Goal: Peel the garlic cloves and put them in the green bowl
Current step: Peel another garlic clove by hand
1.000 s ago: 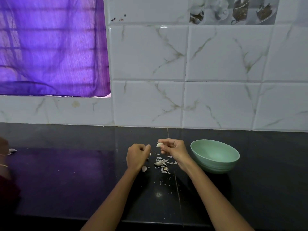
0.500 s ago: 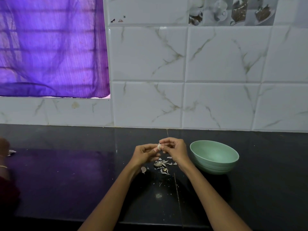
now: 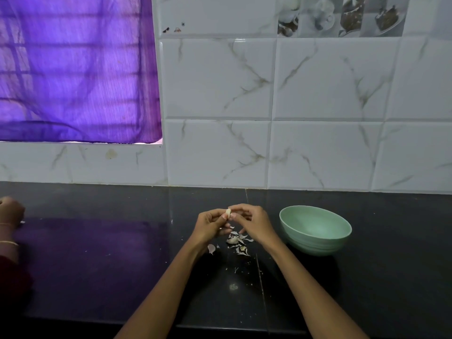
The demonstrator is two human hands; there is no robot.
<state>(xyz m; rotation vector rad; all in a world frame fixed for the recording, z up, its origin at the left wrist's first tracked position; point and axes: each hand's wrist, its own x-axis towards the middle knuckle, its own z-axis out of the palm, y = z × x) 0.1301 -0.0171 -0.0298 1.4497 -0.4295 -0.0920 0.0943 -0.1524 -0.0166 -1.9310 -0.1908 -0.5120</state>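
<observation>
- The garlic clove (image 3: 228,213) is held above the black counter (image 3: 97,253), its long axis close to upright with a slight tilt; which end is the tip cannot be told.
- The clove sits between the two hands, at their far upper edge where the fingertips meet.
- The left hand (image 3: 210,225) pinches the clove from the left with thumb and curled fingers.
- The right hand (image 3: 254,222) pinches it from the right, fingers curled over its top.
- Below the hands a small heap of garlic skins (image 3: 237,242) lies on the counter, with one larger flake (image 3: 211,248) just left of it.
- The green bowl (image 3: 315,230) stands just right of the right hand, apart from it, upright.
- At the far left edge another person's hand (image 3: 11,211) shows above the counter.
</observation>
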